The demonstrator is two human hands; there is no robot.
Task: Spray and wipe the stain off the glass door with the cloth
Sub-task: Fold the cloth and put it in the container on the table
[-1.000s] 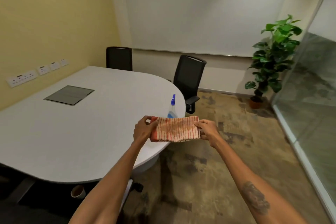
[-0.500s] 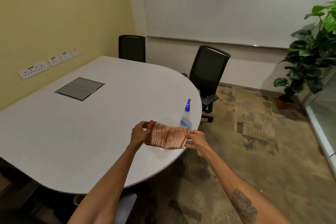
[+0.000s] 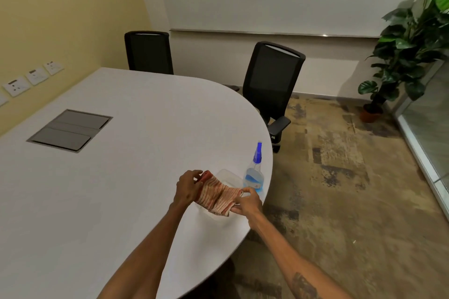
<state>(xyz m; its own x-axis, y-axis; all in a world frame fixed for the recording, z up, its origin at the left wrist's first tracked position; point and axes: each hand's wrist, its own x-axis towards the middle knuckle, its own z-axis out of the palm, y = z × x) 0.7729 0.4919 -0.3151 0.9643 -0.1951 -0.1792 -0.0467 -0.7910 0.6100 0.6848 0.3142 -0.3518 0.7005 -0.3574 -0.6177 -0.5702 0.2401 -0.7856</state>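
Note:
An orange-and-white striped cloth [image 3: 217,196] hangs folded between both hands, low over the white table [image 3: 116,177]. My left hand [image 3: 188,188] pinches its left end and my right hand [image 3: 247,202] pinches its right end. Under the cloth lies a clear plastic container [image 3: 227,176], partly hidden. Just right of it, near the table's edge, stands a spray bottle [image 3: 255,172] with a blue nozzle and blue liquid. The glass door [image 3: 432,119] shows only as a strip at the far right; no stain is visible on it.
Two black office chairs [image 3: 272,80] stand at the table's far side. A potted plant [image 3: 410,39] sits in the right corner beside the glass. A grey cable hatch [image 3: 70,130] is set into the tabletop. Patterned carpet [image 3: 340,189] covers the floor on the right.
The view has swung left and away from the glass door. Both hands have lowered the cloth toward the table over the clear container, bringing its ends closer together.

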